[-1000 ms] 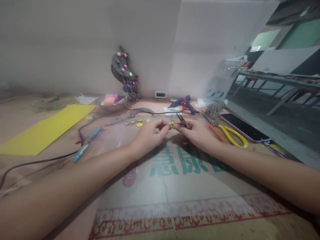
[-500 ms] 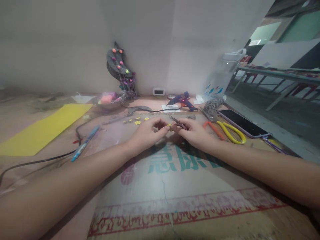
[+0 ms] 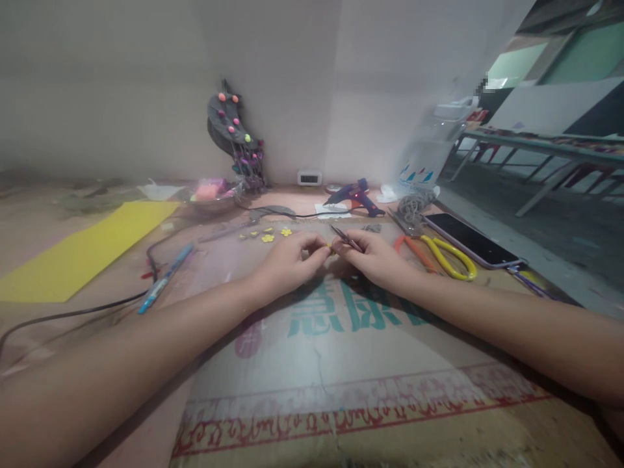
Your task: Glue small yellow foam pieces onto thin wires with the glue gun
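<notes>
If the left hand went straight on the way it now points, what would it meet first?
The bare left hand would first meet the small yellow piece between the hands, then probably the bare right hand; depth there is unclear.

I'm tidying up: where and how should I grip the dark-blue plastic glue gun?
I'd grip the glue gun by its handle, from the near right: it slants that way, while the tapering nozzle points left and the lit red light hints at heat.

Both bare forearms (image 3: pixel 175 338) are angled inward; the left hand (image 3: pixel 295 260) and right hand (image 3: pixel 375 257) are held close together, fingertips (image 3: pixel 324 251) pinched.
</notes>
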`<action>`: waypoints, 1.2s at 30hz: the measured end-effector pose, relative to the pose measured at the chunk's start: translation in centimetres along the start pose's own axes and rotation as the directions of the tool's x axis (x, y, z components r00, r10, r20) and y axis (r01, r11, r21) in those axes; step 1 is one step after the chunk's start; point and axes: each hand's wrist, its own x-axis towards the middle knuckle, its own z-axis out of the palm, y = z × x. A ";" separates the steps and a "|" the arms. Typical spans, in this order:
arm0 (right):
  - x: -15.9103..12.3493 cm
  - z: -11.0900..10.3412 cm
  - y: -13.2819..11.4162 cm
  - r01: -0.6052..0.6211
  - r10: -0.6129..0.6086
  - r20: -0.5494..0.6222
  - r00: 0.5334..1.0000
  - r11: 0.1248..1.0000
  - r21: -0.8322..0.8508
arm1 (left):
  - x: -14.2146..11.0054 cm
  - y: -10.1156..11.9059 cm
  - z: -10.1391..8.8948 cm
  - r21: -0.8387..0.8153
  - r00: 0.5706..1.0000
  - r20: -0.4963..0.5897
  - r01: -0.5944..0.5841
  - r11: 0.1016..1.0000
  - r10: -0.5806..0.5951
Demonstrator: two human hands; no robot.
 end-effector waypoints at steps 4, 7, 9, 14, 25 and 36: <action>0.1 0.0 0.0 0.019 -0.019 -0.011 1.000 1.000 0.023 | 0.0 -0.4 0.0 -0.021 0.999 -0.004 -0.036 0.999 0.036; 0.0 0.0 0.1 0.019 -0.019 -0.011 1.000 1.000 0.012 | 0.1 -0.4 0.0 -0.034 1.000 -0.014 -0.016 0.999 0.016; 0.0 0.0 0.1 0.019 -0.019 -0.015 1.000 1.000 0.004 | 0.1 -0.3 0.0 -0.055 1.000 -0.011 0.007 0.998 -0.008; 0.1 0.0 0.1 0.015 -0.013 -0.029 0.999 0.998 0.055 | 0.1 -0.2 0.0 -0.012 1.000 -0.021 -0.014 1.000 0.014; 0.1 0.1 0.4 0.015 -0.015 -0.011 1.000 1.000 -0.023 | 0.0 -0.5 0.2 0.041 0.999 -0.001 -0.043 0.998 0.043; 0.4 0.0 0.4 -0.023 0.026 -0.023 0.999 0.993 0.112 | 0.2 -0.3 0.1 -0.016 0.999 -0.045 0.019 1.000 -0.020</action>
